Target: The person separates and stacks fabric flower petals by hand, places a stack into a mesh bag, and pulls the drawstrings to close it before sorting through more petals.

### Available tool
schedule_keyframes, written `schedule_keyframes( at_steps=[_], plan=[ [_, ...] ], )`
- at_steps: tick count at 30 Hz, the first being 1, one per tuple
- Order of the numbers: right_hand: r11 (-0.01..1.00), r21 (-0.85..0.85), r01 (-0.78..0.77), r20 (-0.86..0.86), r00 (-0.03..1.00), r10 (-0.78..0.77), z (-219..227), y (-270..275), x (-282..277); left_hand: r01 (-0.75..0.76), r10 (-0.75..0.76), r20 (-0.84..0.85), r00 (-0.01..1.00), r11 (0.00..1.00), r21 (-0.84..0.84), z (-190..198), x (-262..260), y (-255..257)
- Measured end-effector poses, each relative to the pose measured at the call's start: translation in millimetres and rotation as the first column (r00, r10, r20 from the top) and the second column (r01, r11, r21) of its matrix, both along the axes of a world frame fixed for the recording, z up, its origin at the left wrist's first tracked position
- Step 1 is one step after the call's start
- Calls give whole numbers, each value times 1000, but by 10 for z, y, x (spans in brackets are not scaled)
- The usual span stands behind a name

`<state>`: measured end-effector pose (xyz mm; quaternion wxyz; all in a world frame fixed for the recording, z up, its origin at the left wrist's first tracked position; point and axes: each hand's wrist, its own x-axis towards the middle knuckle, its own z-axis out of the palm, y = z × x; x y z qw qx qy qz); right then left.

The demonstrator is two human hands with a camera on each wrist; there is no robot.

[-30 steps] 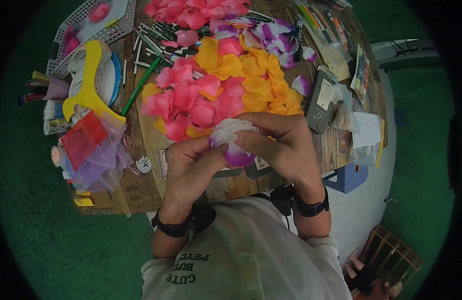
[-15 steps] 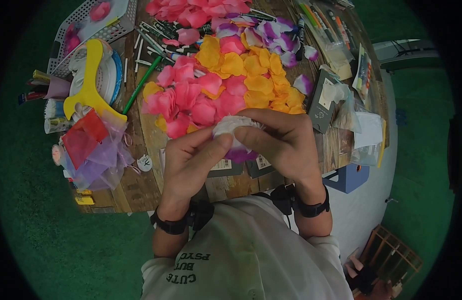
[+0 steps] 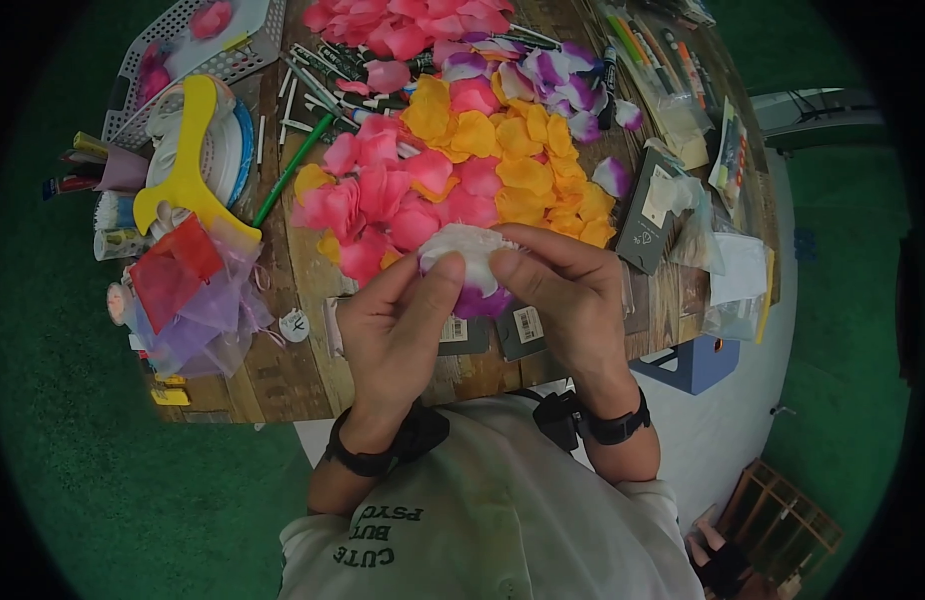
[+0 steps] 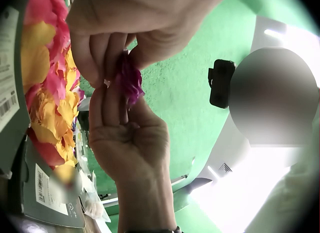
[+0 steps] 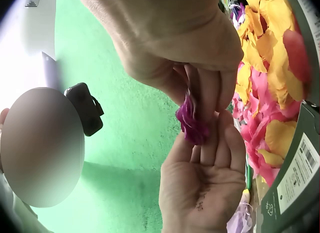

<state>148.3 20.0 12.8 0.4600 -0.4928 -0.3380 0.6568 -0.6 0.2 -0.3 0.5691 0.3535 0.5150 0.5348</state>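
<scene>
You pinched a white-and-purple petal bunch (image 3: 476,270) between both hands.
Your right wrist view caught dark marks (image 5: 201,200) on your left palm that the head view did not show; the head view gave you the bunch's white side, while both wrist views saw its purple edge. Your left hand (image 3: 398,330) and right hand (image 3: 583,310) each held the bunch with a narrow pinch, thumbs side by side on its near face. Beyond it on the wooden table (image 3: 273,392) lay pink petals (image 3: 378,190) at eleven o'clock and yellow petals (image 3: 528,175) at one. A yellow three-armed piece (image 3: 195,165) sat at ten, a red pouch (image 3: 176,275) at nine. Off the table, a blue stool (image 3: 718,368) stood at four, and green floor (image 3: 123,480) spread at eight.
</scene>
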Motion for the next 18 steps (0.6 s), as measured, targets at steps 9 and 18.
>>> schedule_keyframes(
  at_steps=[9, 18],
  plan=[
    [997, 30, 77, -70, 995, -75, -39, -130, -131, -192, 193, -9, 981, 978, 76, 0, 127, -11],
    [942, 323, -88, 316, 949, -20, -77, -78, -34, -85, 83, 165, 983, 996, 5, -44, 137, -30]
  ],
)
